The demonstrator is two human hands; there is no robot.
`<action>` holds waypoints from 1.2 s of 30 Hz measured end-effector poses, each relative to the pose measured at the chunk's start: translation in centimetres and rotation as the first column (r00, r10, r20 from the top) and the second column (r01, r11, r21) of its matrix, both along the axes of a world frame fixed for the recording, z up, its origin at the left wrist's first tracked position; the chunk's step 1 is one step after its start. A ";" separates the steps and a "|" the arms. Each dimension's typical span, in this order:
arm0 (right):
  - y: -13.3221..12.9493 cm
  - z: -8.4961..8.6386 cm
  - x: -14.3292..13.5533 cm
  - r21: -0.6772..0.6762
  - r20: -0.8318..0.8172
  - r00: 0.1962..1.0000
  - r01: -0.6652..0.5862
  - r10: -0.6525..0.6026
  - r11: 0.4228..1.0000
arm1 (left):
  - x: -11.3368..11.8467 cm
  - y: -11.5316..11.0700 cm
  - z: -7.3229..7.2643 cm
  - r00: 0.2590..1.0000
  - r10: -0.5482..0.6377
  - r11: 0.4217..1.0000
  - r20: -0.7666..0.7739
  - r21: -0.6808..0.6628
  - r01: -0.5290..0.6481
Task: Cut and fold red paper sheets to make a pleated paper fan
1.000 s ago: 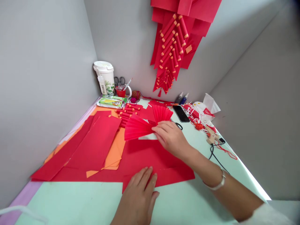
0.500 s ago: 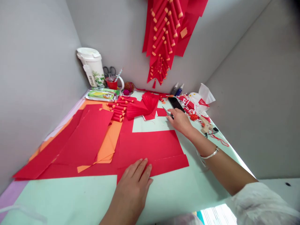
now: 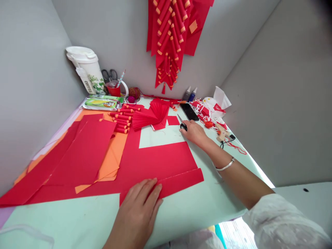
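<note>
My left hand [image 3: 138, 211] lies flat on the near edge of a red paper sheet [image 3: 160, 159], fingers stretched out. This sheet has a fold line along its near side. Farther off, my right hand [image 3: 195, 133] is closed on the dark handles of a pair of scissors [image 3: 183, 126], whose blades point away to the left. Beside the blades lies a small red paper square [image 3: 173, 120]. A pleated red paper fan [image 3: 153, 116] sits left of it, near several red paper rolls [image 3: 121, 119] with orange ends.
A phone [image 3: 189, 111] lies just beyond my right hand, with a glue gun [image 3: 222, 133] and its cord to the right. Red and orange sheets [image 3: 110, 159] cover the left side. A white cup [image 3: 86, 69] stands at the back, and a red firecracker decoration [image 3: 168, 38] hangs on the wall.
The view has shifted, moving everything somewhat to the left. My right hand has drawn the scissors' dark handles into clearer sight. My left hand stays flat on the red sheet.
</note>
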State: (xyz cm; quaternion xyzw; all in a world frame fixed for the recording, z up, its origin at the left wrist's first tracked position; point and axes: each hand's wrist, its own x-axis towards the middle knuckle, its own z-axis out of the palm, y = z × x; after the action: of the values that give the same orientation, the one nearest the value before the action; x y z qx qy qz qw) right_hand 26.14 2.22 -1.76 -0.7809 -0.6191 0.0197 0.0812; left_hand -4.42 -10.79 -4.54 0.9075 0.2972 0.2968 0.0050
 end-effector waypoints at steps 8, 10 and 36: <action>-2.6 1.4 2.2 -0.090 -0.288 0.954 0.061 -0.085 0.994 | -2.0 -0.3 0.1 0.999 0.041 0.999 -0.025 -0.002 -0.041; -4.2 1.6 2.9 -0.122 -0.392 0.914 0.055 -0.099 0.991 | -2.2 -0.2 0.2 0.999 0.052 0.999 -0.014 -0.002 -0.052; -14.4 0.4 3.8 -0.093 -0.896 0.431 0.051 -0.106 0.994 | -1.3 -1.4 3.8 0.980 -0.075 0.997 -0.185 0.008 0.078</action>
State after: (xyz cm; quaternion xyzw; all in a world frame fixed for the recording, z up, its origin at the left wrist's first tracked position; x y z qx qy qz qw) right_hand 29.93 -12.17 -1.39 -0.6805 -0.4434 0.4440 0.3785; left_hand -5.76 -12.15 -0.72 0.9419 0.2590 0.2131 -0.0183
